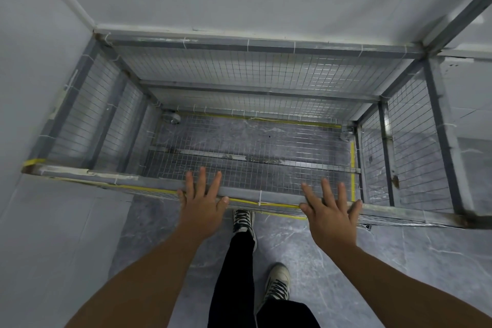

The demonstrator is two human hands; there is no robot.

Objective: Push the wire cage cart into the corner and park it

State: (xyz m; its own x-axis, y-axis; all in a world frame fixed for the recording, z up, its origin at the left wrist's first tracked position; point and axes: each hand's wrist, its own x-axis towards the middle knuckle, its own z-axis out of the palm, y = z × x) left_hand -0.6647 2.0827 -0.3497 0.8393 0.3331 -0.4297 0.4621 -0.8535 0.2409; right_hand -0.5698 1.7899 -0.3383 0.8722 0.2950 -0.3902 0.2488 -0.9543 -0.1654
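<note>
The wire cage cart (250,46) is a tall grey metal frame with wire mesh walls and floor, seen from above and holding nothing. Its far rail lies along the back wall and its left side runs close to the left wall, in the room's corner. My left hand (202,198) rests flat on the near top rail, fingers spread and pointing forward, thumb under the rail's edge. My right hand (331,209) lies on the same rail further right, fingers also spread. Neither hand is wrapped around the rail.
White walls (32,66) meet at the upper left. Grey marbled floor tiles (399,261) stretch to the right and behind. Yellow tape lines (352,168) show on the floor through the mesh. My two feet in sneakers (243,221) stand just behind the cart.
</note>
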